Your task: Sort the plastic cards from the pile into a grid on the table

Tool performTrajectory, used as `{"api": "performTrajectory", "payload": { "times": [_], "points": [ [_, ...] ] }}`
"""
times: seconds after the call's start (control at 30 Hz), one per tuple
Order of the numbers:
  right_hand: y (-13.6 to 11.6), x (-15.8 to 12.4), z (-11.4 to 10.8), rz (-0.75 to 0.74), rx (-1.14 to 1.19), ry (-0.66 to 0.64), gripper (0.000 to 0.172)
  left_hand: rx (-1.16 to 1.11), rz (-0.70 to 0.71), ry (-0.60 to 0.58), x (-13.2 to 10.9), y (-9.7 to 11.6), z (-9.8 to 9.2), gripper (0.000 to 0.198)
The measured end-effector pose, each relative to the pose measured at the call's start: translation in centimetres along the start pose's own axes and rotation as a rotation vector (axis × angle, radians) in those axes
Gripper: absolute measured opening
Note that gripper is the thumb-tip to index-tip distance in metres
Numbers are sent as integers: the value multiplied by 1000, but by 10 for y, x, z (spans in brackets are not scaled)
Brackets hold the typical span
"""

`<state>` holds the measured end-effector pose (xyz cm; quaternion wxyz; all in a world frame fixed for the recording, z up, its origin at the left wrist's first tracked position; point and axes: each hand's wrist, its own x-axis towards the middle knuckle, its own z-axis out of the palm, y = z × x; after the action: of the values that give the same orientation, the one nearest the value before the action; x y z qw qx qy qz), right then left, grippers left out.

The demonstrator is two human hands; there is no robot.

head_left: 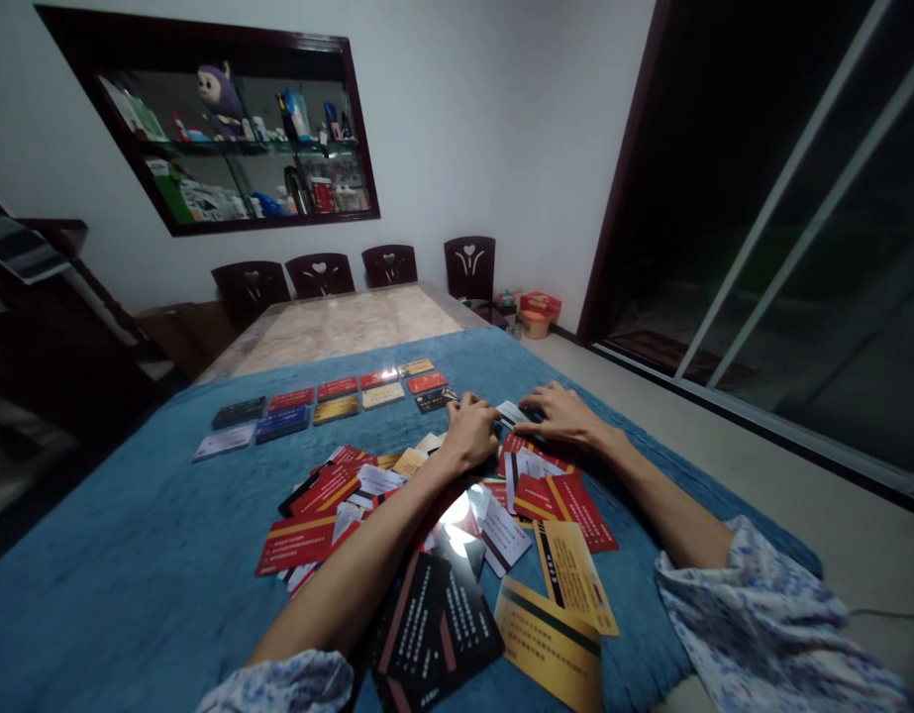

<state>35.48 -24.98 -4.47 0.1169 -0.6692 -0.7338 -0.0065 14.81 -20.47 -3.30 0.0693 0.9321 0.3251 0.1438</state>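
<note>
L hand [469,431] & R hand [561,412] sat at a pale card [511,411] on the blue cloth [166,555]. L fingers curled together, R's slightly apart; grip on card unclear.

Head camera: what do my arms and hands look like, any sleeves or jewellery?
The left hand and right hand are bare: no gloves, rings or watch visible. Forearms are uncovered. The left sleeve and right sleeve are pale fabric with a small blue print.

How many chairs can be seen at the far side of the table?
4, in one row beyond the far edge of the table: the leftmost chair, the second chair, the third chair and the rightmost chair. Others could be hidden out of view.
</note>
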Motion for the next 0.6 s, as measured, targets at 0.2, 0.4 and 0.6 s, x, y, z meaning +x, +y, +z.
{"api": "performTrajectory", "payload": {
  "times": [0.2,0.4,0.6],
  "points": [
    [-12,-2,-5,-1,-38,-36,54,16,-35,32,0,-1,1,28],
    [-13,0,-2,-101,-45,-4,36,15,-33,42,-1,-1,0,35],
    [-5,1,-3,-266,86,5,29,12,-33,34,-2,-3,4,31]
  ]
}}
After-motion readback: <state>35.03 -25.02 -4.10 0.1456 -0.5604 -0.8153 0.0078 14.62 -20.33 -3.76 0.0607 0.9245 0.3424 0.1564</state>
